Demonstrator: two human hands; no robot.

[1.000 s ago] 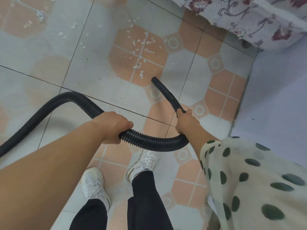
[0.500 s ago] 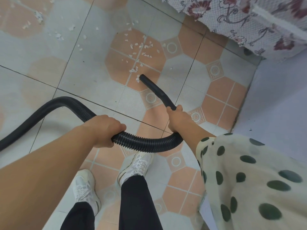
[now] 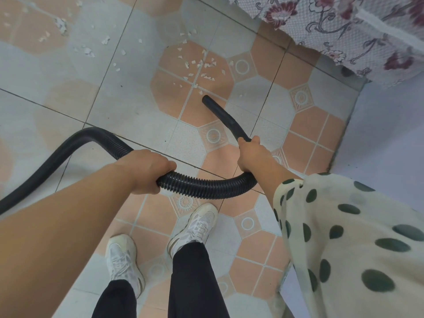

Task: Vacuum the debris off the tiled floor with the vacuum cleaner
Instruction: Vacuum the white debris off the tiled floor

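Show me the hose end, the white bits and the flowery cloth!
hose end (image 3: 207,100): head view, on its open black tip.
white bits (image 3: 207,64): head view, on one scrap in the middle of the cluster.
flowery cloth (image 3: 339,35): head view, on its patterned face, top right.

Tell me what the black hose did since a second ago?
The smooth black nozzle of the ribbed black vacuum hose slid forward over the peach tile toward the small white scraps; the few nearest its tip seem gone. The left hand kept gripping the ribbed hose, the right hand the nozzle's base. Nothing was let go.
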